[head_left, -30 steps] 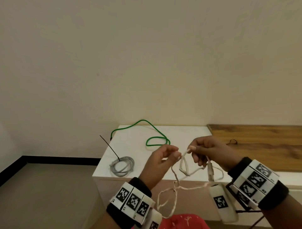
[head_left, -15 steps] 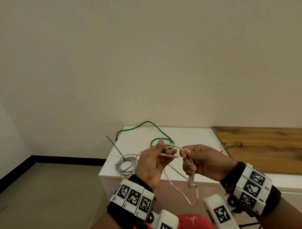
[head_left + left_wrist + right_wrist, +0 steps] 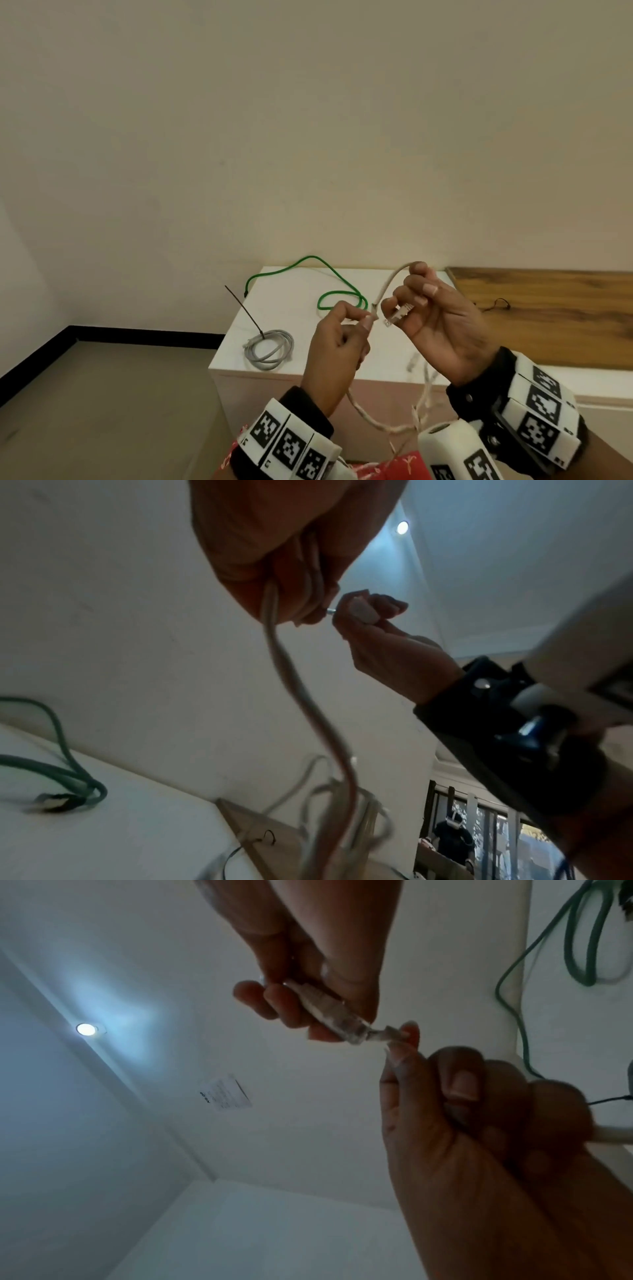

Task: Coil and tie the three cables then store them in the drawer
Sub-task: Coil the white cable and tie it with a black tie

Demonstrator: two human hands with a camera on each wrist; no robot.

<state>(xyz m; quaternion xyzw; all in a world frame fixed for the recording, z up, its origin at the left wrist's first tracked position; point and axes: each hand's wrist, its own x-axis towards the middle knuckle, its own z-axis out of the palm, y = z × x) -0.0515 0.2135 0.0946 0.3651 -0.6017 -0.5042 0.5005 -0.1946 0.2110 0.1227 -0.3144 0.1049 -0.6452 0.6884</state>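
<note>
above the cabinet's near edge, at 6 o'clock from the green cable [image 3: 337, 296]: coiling the white ethernet cable [image 3: 387, 289], second of three by the look of it. left hand [image 3: 337, 346] pinching the cable between thumb and forefinger, right hand [image 3: 438, 318] curled around the clear plug [image 3: 397, 313] with a loop arching over its fingers. slack dangling toward 6 o'clock, blurred. next, probably: laying another loop into the left grip, keeping turns even. pale, thin, limp. grey cable [image 3: 270, 349] coiled and tied at 9 o'clock on the white cabinet [image 3: 298, 318].
</note>
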